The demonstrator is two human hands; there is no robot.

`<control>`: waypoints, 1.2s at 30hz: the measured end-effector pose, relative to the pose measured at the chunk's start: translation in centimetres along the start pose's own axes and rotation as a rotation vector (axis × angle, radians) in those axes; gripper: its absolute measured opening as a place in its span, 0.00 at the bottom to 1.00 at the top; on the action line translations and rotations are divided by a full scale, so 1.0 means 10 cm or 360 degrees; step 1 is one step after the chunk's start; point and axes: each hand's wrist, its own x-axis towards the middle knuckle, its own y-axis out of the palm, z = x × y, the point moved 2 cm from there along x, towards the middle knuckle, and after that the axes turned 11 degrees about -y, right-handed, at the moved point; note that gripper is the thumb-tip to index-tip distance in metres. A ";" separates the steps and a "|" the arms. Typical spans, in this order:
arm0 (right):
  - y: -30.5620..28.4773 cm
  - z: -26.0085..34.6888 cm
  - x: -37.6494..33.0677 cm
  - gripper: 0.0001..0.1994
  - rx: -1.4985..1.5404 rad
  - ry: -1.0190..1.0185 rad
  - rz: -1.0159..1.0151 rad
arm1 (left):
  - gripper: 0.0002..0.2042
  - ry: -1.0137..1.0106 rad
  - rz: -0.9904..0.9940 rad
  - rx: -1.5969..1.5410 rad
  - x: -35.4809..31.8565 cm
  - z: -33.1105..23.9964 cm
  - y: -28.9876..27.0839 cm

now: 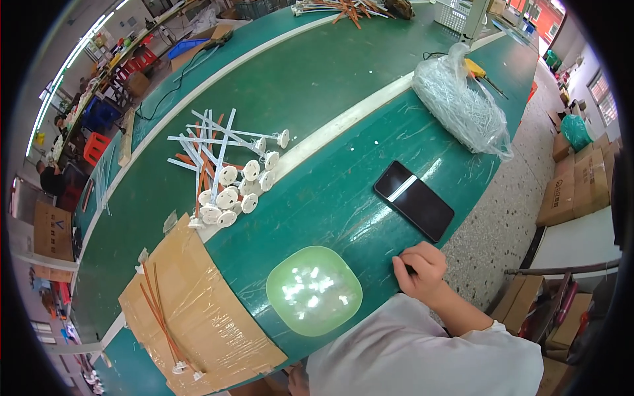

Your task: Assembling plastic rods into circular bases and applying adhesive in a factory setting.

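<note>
My right hand [422, 269] rests at the near table edge with its fingers curled closed; a small dark spot shows between them, and I cannot make out whether it is a held thing. Just beyond it lies a black phone [415, 200], screen up. To the left stands a light green bowl [272, 298] with small shiny, pale pieces in it. Below the table edge, only a bit of my left hand [297, 381] shows; its fingers are mostly hidden. A flat cardboard sheet [218, 330] lies left of the bowl, bearing a few brown sticks [160, 315] with white ends.
A pile of white and brown sticks with round white plastic discs [228, 197] lies across the pale table strip. A clear plastic bag of thin strips [459, 99] sits far right, beside a yellow-handled tool [474, 68]. Cardboard boxes [574, 188] stand on the floor at right.
</note>
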 end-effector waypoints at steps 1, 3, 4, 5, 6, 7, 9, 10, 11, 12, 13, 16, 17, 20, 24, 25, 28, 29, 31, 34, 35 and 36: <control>0.05 0.02 0.00 0.08 -0.0052 -0.0062 -0.0022 | 0.31 -0.0006 0.0008 0.0014 0.01 -0.02 0.00; 0.09 0.00 0.03 0.08 -0.0083 -0.0128 -0.0054 | 0.31 -0.0015 0.0003 0.0026 0.01 -0.12 -0.04; 0.09 -0.02 0.02 0.08 -0.0056 -0.0100 -0.0066 | 0.31 -0.0017 -0.0001 0.0031 0.01 -0.18 -0.05; 0.08 -0.02 0.00 0.08 -0.0044 -0.0071 -0.0079 | 0.31 -0.0010 0.0005 0.0042 0.03 -0.23 -0.07; 0.07 -0.02 0.01 0.08 -0.0047 -0.0068 -0.0087 | 0.31 -0.0003 0.0011 0.0052 0.05 -0.28 -0.10; 0.06 -0.01 0.02 0.08 -0.0061 -0.0085 -0.0102 | 0.31 0.0005 0.0017 0.0063 0.07 -0.34 -0.12; 0.07 0.00 0.01 0.08 -0.0079 -0.0099 -0.0121 | 0.31 0.0019 0.0032 0.0083 0.11 -0.44 -0.14; 0.08 0.00 0.00 0.08 -0.0074 -0.0100 -0.0127 | 0.31 0.0022 0.0044 0.0085 0.13 -0.48 -0.12; 0.09 0.00 0.00 0.08 -0.0070 -0.0098 -0.0132 | 0.31 0.0024 0.0056 0.0089 0.14 -0.52 -0.10; 0.09 -0.01 0.01 0.08 -0.0070 -0.0098 -0.0128 | 0.32 0.0023 0.0069 0.0092 0.15 -0.56 -0.08; 0.09 -0.02 0.02 0.08 -0.0072 -0.0108 -0.0128 | 0.32 0.0021 0.0081 0.0094 0.17 -0.59 -0.06; 0.06 -0.02 -0.02 0.07 -0.0060 -0.0125 -0.0107 | 0.32 -0.0017 0.0115 0.0101 0.12 -0.58 -0.02; 0.06 -0.03 -0.02 0.07 -0.0063 -0.0145 -0.0107 | 0.32 -0.0025 0.0125 0.0104 0.12 -0.59 -0.02; 0.09 -0.04 -0.01 0.07 -0.0052 -0.0148 -0.0088 | 0.32 -0.0053 0.0153 0.0104 0.11 -0.59 0.00; 0.09 -0.05 -0.01 0.07 -0.0041 -0.0148 -0.0099 | 0.33 -0.0088 0.0168 0.0085 0.08 -0.58 0.04; 0.09 -0.05 0.01 0.08 -0.0048 -0.0158 -0.0113 | 0.33 -0.0096 0.0167 0.0082 0.08 -0.58 0.03; 0.10 -0.04 0.01 0.08 -0.0051 -0.0163 -0.0117 | 0.33 -0.0128 0.0176 0.0076 0.02 -0.54 0.02; 0.11 -0.04 0.01 0.08 -0.0057 -0.0162 -0.0116 | 0.33 -0.0140 0.0178 0.0074 0.00 -0.52 0.02; 0.08 -0.03 0.00 0.08 -0.0050 -0.0152 -0.0100 | 0.34 -0.0176 0.0183 0.0066 -0.08 -0.46 0.02; 0.09 -0.02 0.00 0.08 -0.0057 -0.0151 -0.0101 | 0.34 -0.0209 0.0188 0.0058 -0.14 -0.41 0.01; 0.09 -0.01 0.00 0.08 -0.0057 -0.0139 -0.0094 | 0.34 -0.0217 0.0191 0.0056 -0.16 -0.40 0.00; 0.09 -0.02 0.00 0.08 -0.0058 -0.0133 -0.0087 | 0.34 -0.0221 0.0194 0.0051 -0.17 -0.40 0.01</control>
